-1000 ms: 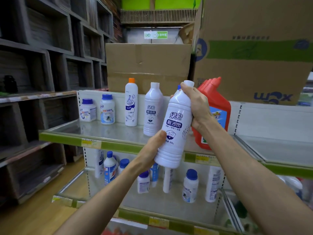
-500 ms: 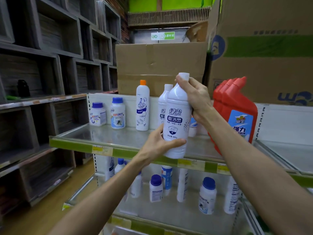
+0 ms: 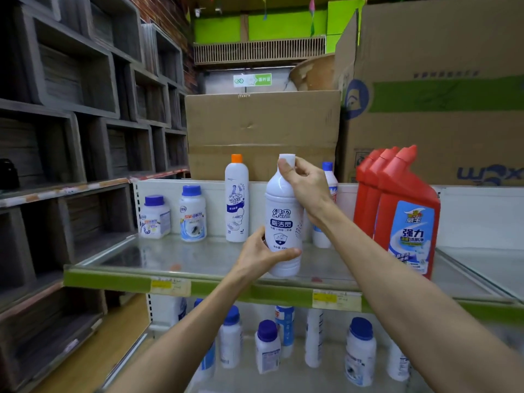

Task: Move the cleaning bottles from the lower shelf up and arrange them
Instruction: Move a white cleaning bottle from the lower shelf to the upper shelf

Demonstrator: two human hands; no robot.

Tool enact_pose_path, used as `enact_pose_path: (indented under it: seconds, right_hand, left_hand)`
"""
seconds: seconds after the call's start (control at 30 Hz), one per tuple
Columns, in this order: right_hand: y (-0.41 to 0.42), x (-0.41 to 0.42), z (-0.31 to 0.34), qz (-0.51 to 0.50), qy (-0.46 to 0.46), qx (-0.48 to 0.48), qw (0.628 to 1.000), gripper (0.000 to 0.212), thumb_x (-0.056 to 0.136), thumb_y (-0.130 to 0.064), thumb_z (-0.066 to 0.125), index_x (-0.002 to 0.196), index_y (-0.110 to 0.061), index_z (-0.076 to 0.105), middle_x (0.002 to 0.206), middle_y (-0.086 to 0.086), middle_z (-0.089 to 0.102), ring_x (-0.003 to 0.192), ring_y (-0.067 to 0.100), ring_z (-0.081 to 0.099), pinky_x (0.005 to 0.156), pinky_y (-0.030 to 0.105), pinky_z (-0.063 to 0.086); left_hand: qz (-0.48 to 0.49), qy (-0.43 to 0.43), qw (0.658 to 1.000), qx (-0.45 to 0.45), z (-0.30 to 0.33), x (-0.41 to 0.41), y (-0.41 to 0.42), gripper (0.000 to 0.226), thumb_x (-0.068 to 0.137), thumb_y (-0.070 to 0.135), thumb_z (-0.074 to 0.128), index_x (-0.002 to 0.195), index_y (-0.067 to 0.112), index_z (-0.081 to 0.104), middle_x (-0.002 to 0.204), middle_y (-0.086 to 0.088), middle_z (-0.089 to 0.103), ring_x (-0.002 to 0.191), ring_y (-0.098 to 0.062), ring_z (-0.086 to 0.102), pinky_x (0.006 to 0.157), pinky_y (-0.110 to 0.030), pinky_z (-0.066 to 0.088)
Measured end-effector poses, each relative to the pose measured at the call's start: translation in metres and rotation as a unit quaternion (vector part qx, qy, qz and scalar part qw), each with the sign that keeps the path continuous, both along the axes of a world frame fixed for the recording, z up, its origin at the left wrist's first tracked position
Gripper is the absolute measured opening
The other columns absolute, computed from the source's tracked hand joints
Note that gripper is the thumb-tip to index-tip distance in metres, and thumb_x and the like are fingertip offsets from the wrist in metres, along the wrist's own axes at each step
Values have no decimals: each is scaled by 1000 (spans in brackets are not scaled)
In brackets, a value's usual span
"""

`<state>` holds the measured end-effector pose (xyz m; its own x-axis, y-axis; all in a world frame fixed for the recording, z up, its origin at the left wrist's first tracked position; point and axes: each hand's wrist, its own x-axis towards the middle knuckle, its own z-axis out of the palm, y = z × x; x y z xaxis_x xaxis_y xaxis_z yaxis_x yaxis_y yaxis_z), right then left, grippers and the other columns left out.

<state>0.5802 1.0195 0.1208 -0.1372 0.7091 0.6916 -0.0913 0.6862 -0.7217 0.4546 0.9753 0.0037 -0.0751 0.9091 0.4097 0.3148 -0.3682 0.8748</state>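
White bottle (image 3: 283, 222) now lowered onto upper shelf (image 3: 198, 279) front, upright, left hand (image 3: 262, 255) gripping base, right hand (image 3: 304, 185) grasping neck.

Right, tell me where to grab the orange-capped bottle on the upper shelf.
Grip the orange-capped bottle round its straight body below the shoulder, coming from the front. It stands upright against the back panel, with open gaps on both sides; the narrow neck probably gives less control.
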Motion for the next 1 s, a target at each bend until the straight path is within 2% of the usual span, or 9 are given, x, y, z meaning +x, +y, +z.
enact_pose_path:
  seconds: [0.17,0.27,0.33,0.47,0.53,0.8,0.9,0.97,1.0]
  right_hand:
    - [10,-5,-11,-21,16,-18,999,28,96,-38,67,94,-10,72,80,1,58,74,11,50,69,27,42]
    - [13,-7,-16,-36,15,-21,999,24,97,-38,65,88,-17,72,82,1,63,75,11,54,72,29,44]
    - [15,-8,-16,-39,11,-21,999,24,97,-40,65,89,-18,72,82,0,65,74,9,56,71,27,46]
    - [16,-15,-16,-48,-6,-2,999,41,97,-41,64,93,0,66,76,0,55,66,7,46,64,23,40]
    - [17,-18,-17,-51,-10,3,999,44,97,-42,64,93,2,64,75,0,53,64,6,44,61,20,38]
    - [18,-17,-19,-57,-24,1,998,42,98,-42,62,92,-1,65,70,-8,56,56,-4,47,59,12,40]
    - [13,-15,-18,-70,-46,-10,996,38,98,-44,62,87,-7,64,68,-13,56,57,-4,48,62,17,42]
    - [9,-13,-14,-86,-74,-13,993,34,97,-47,62,90,-13,66,76,-11,62,67,-2,54,69,23,44]
    - [6,-12,-13,-100,-94,-13,990,36,97,-49,61,100,-14,68,90,-6,66,79,3,59,76,26,47]
  left_hand:
    - [-1,14,1000,-6,-8,-7,8,70,58,44,93,118,24,62,107,9,77,96,-5,73,89,-33,60]
    - [10,30,999,-8,-12,-8,8,67,56,50,92,114,33,62,105,13,77,95,-3,73,90,-36,60]
    - [12,35,999,-7,-13,-9,9,66,56,51,91,113,33,62,105,13,77,96,-4,73,90,-37,60]
    - [18,42,999,-3,-12,-10,8,62,57,51,90,110,34,62,104,14,76,93,0,72,90,-37,61]
    - [20,46,999,-3,-12,-10,8,61,57,52,90,108,35,62,104,15,76,93,0,72,90,-38,61]
    - [15,53,998,-14,-13,-11,6,65,61,55,88,115,32,60,109,12,75,99,-5,71,93,-41,59]
    - [10,56,998,-5,-14,-9,3,60,66,48,89,116,37,56,113,12,73,103,-6,69,95,-43,58]
    - [2,46,999,23,-13,-7,0,68,65,42,90,121,38,52,119,9,68,105,-5,68,96,-43,57]
    - [4,38,999,37,-12,-6,-1,80,64,41,91,131,33,48,127,5,64,110,-7,65,98,-42,56]
